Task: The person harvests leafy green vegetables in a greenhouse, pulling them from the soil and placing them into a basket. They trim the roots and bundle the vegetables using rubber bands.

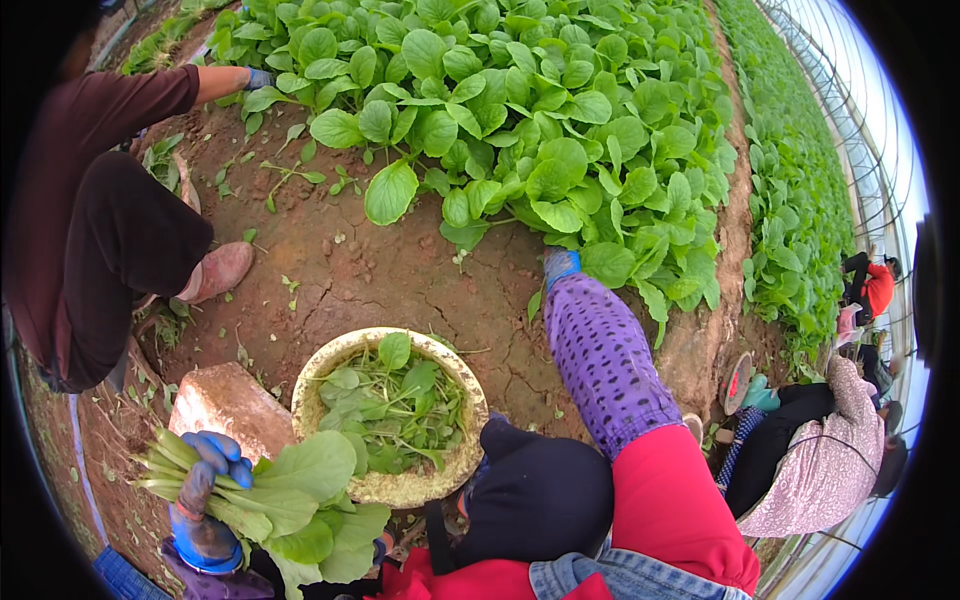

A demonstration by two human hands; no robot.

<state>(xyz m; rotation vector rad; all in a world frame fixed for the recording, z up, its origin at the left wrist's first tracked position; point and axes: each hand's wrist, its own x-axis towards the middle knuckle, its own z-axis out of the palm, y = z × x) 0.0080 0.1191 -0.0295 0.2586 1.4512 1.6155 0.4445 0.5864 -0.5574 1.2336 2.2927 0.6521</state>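
My left hand (206,487), in a soiled blue glove, is closed around a bunch of leafy greens (300,487), stems pointing left and leaves hanging to the right. My right hand (561,264), gloved in blue below a purple spotted sleeve cover, reaches to the base of the leafy green plants (555,180) at the bed's near edge. Leaves hide its fingers, so I cannot tell whether it grips a stem. Between my hands, a round, worn cream-coloured basin (465,375) holds loose leaves and small plants.
A worn pale block (225,405) lies left of the basin. A co-worker in dark clothes (112,225) crouches at the left, a gloved hand at the plants. Several people are at the right, one in a patterned top (825,465), beside a shallow bowl (738,382). A furrow (731,225) separates two planted beds.
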